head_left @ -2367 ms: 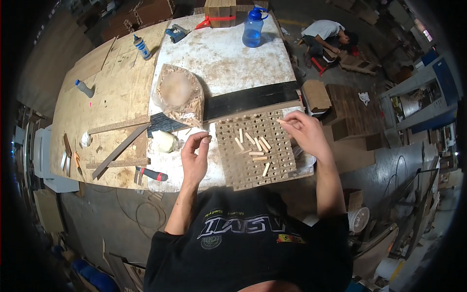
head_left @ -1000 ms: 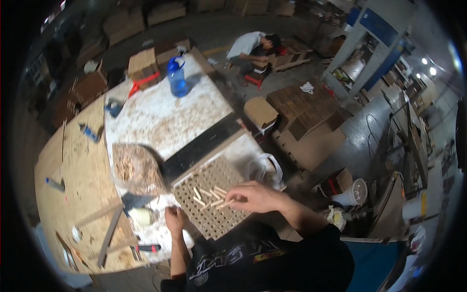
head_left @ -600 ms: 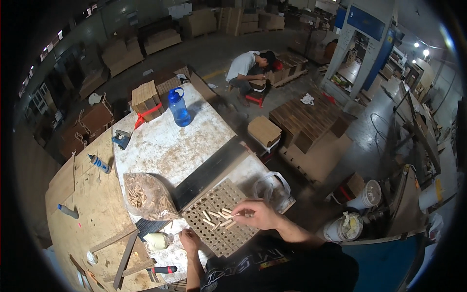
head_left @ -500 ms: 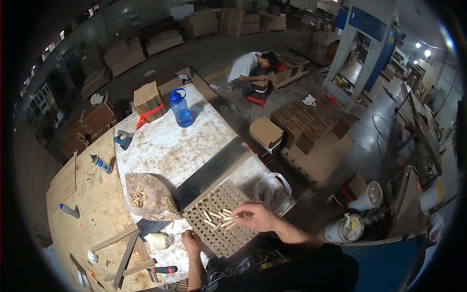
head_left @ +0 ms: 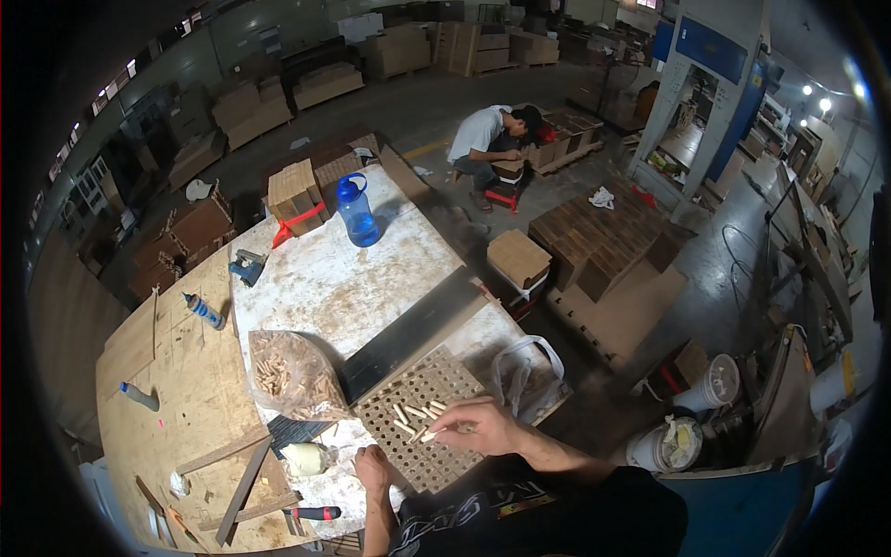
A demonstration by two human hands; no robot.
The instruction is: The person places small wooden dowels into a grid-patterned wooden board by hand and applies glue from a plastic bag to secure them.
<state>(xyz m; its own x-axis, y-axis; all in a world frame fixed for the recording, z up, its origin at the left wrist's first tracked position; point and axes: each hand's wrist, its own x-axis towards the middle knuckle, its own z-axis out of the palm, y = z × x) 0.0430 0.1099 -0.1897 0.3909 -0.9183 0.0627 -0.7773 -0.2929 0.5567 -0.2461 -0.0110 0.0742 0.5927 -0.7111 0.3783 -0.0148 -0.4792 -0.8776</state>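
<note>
At the near edge of the bench, your right hand point(head_left: 478, 427) sits over the perforated wooden board point(head_left: 422, 422); fingers pinched loosely together, one small wooden dowel point(head_left: 429, 435) at the fingertips, just above the board's surface; a few loose dowels point(head_left: 413, 415) lie on the board right beside that hand; your left hand point(head_left: 373, 467) rests at the board's near-left corner, fingers curled, can't tell if it grips anything; clear bag of dowels point(head_left: 295, 374) lies just left of the board, touching its far-left side; dark plank point(head_left: 418, 327) runs along the board's far edge; pale glue bottle point(head_left: 306, 458) near your left hand, red-handled tool point(head_left: 311, 512) below it; blue water bottle point(head_left: 357, 212) well apart at the far end of the white tabletop point(head_left: 316, 278); another person point(head_left: 492, 139) crouches on the floor beyond the bench.
</note>
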